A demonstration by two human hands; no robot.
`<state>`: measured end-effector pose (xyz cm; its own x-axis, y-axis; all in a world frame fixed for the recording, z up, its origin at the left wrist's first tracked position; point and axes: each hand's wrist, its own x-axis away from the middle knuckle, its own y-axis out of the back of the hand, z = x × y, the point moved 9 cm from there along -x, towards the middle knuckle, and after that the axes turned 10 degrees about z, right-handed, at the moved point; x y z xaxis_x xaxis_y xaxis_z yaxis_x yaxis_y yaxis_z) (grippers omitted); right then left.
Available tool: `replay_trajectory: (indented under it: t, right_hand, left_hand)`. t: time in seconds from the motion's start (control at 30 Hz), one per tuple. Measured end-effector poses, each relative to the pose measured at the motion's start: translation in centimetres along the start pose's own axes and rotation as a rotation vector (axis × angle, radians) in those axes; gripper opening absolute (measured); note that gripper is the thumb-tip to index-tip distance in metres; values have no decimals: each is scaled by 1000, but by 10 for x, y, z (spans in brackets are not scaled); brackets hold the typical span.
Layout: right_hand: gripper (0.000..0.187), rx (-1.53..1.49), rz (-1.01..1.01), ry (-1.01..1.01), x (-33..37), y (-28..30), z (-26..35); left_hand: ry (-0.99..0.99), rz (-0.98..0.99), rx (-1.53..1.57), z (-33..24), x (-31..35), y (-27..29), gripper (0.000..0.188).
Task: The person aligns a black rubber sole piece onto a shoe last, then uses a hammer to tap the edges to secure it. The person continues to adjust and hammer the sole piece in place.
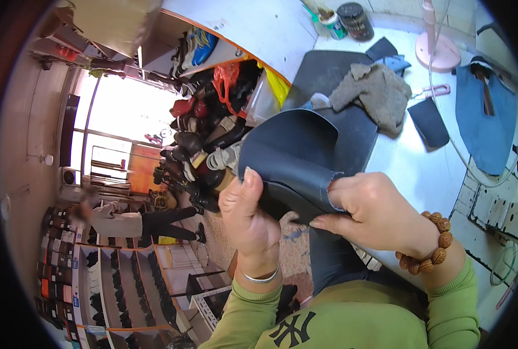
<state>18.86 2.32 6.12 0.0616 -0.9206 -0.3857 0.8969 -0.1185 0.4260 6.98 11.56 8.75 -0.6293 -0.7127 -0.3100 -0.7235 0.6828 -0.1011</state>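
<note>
A bent sheet of dark navy, leather-like material [282, 139] is held up between my two hands in front of me. My left hand [248, 212] grips its left edge, thumb on the near face and fingers mostly hidden behind. At the right, my right hand [366, 206] pinches a rolled, rough-edged part of the sheet, thumb underneath and fingertips tucked into the fold. The sheet curves into a wide loop at the top. Behind it lie a black mat [352, 139] and a crumpled grey cloth [372, 96].
On the white table stand a dark jar [355, 22] and a pink lamp base [438, 53]. A blue-grey piece [486, 134], a dark offcut [429, 123] and a pink-handled tool [438, 91] lie to the right. Piled shoes [192, 139], shelving [125, 285] and another person [119, 222] are at left.
</note>
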Motion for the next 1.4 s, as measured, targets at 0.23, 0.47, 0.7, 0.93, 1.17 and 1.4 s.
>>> replay_trajectory:
  t: [0.23,0.47,0.7,0.93,1.17,1.4]
  right_hand:
    - [30,-556,138,-186,8,-11,-16]
    - [34,-836,125,-215,8,-23,-24]
    - [29,-520,121,-198,7,-13,-27]
    - [24,-995,13,-219,5,-19,-34]
    - [28,-1295,-286,-146,11,4,-40]
    - [25,-1223,-345,-181,14,6,-46]
  left_hand:
    - [70,-17,84,5,-12,5,25]
    - [289,53,138,14,-16,-7,24]
    - [511,200,378,26,-11,-20,21]
    - [531,133,457,38,-8,-8,50]
    - [388,403,137,35,12,-39,76]
    - [420,350,67,34,26,-38,41]
